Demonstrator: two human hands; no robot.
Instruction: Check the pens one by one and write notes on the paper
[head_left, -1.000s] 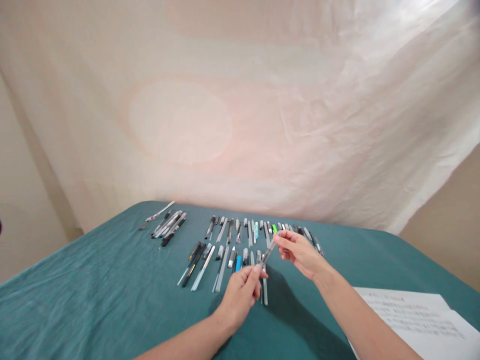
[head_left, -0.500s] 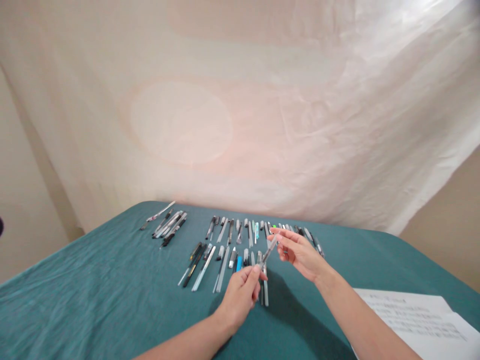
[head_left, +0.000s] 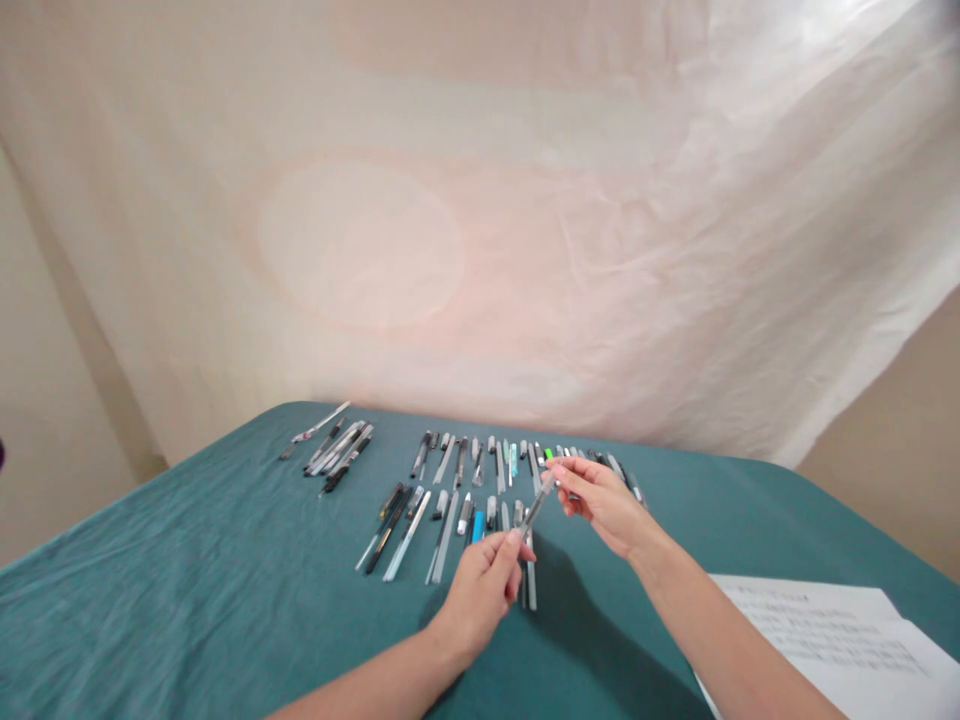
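A clear pen (head_left: 536, 508) with a dark core is held slanted above the table between my two hands. My left hand (head_left: 484, 585) is closed around its lower end. The fingertips of my right hand (head_left: 596, 495) pinch its upper end. Beneath and behind the hands lie rows of pens and pen parts: a front row with black-and-gold pens (head_left: 390, 530), a white pen (head_left: 407, 537) and a blue piece (head_left: 478, 527), and a back row with a turquoise pen (head_left: 514, 460). My hands cover part of both rows.
A bundle of pens (head_left: 341, 455) lies at the back left of the green tablecloth (head_left: 195, 560). Printed paper sheets (head_left: 832, 640) rest at the right, partly under my right forearm. A pale hanging cloth (head_left: 510, 250) rises behind the table.
My right hand's fingers have closed from slightly apart onto the pen's upper end. My left hand keeps its hold and has hardly moved.
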